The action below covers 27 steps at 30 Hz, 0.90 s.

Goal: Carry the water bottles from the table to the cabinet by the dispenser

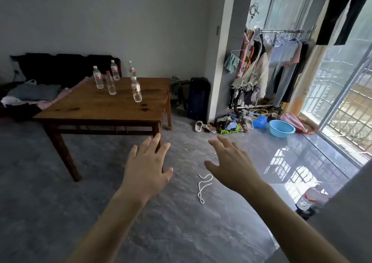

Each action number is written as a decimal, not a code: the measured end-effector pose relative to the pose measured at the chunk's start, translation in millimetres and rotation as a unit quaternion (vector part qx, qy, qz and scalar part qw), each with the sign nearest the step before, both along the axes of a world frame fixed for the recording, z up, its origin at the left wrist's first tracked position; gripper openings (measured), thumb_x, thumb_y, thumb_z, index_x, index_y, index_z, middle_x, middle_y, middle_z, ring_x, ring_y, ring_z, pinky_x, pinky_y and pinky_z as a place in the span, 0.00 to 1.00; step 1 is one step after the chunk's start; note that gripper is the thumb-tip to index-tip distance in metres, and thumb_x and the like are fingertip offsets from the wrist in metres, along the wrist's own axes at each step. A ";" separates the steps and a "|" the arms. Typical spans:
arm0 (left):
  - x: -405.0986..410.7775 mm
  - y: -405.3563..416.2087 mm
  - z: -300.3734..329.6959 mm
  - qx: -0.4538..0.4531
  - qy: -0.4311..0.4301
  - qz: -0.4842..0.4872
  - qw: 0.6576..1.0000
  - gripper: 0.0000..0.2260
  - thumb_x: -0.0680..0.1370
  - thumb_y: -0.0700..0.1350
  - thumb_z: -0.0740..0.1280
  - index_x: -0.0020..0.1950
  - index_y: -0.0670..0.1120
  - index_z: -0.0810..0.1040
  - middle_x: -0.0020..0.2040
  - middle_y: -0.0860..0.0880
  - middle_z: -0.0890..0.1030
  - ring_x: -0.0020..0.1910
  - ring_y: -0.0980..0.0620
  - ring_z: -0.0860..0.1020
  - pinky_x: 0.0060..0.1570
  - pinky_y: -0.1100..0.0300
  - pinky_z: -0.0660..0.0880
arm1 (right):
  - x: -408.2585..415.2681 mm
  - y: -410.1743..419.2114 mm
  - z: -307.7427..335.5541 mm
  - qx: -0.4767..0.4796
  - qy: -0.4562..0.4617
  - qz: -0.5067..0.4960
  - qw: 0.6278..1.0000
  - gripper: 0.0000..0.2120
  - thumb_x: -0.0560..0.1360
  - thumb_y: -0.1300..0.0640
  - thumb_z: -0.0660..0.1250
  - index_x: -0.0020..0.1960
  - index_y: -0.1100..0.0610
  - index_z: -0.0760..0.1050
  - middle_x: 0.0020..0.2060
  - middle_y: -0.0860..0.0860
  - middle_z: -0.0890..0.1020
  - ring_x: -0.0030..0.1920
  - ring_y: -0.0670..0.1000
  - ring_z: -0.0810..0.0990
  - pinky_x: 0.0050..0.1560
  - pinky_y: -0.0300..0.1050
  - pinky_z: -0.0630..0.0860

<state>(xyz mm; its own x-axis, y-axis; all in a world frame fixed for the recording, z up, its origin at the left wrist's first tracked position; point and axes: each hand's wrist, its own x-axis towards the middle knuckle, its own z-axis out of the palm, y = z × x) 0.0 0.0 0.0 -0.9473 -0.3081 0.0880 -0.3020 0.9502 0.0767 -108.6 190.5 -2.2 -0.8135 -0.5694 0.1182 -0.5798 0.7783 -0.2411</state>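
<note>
Clothes point(34, 93) lay heaped at far left, touching the wooden table point(96, 109). Five water bottles point(136, 89) stood upright on its far half, apart from one another. Left hand point(147, 168) was held out over the floor, fingers spread, holding nothing, just before the table's near leg. White cord point(203, 186) lay on the floor between the hands. Right hand point(231, 166) likewise spread, empty. Shoes point(243, 122), blue basin point(281, 128) and clothes rack point(267, 69) stood by the window; possibly another bottle point(305, 201) at lower right, blurred.
</note>
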 end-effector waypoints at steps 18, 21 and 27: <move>-276.1 -46.9 -1.6 -0.022 -0.004 -0.015 1.000 0.32 0.82 0.61 0.59 0.83 0.57 0.50 0.85 0.51 0.44 0.84 0.49 0.45 0.80 0.47 0.49 | -268.6 -59.5 -0.6 -0.023 -0.008 -0.012 1.000 0.27 0.77 0.43 0.63 0.72 0.52 0.66 0.74 0.51 0.65 0.72 0.55 0.65 0.69 0.54 0.65; -309.7 -59.6 -0.6 -0.025 -0.008 -0.007 1.000 0.33 0.82 0.62 0.60 0.83 0.57 0.50 0.85 0.50 0.46 0.84 0.49 0.47 0.80 0.46 0.51 | -304.2 -79.0 2.3 -0.028 -0.015 0.002 0.999 0.25 0.77 0.44 0.63 0.71 0.52 0.66 0.73 0.51 0.66 0.71 0.56 0.66 0.67 0.55 0.66; -378.3 -91.9 -8.8 -0.015 -0.017 0.010 1.000 0.33 0.82 0.62 0.61 0.82 0.57 0.51 0.85 0.50 0.47 0.84 0.48 0.48 0.80 0.46 0.52 | -374.8 -117.7 -7.2 -0.023 -0.020 0.026 0.999 0.24 0.77 0.44 0.62 0.71 0.50 0.67 0.70 0.49 0.69 0.68 0.55 0.68 0.64 0.53 0.69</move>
<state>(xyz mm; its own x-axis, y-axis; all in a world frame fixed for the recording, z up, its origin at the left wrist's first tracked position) -378.3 -91.9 -8.8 -0.9437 -0.3243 0.0648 -0.3224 0.9459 0.0373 -483.4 72.8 -9.4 -0.7882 -0.6050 0.1125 -0.6073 0.7354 -0.3005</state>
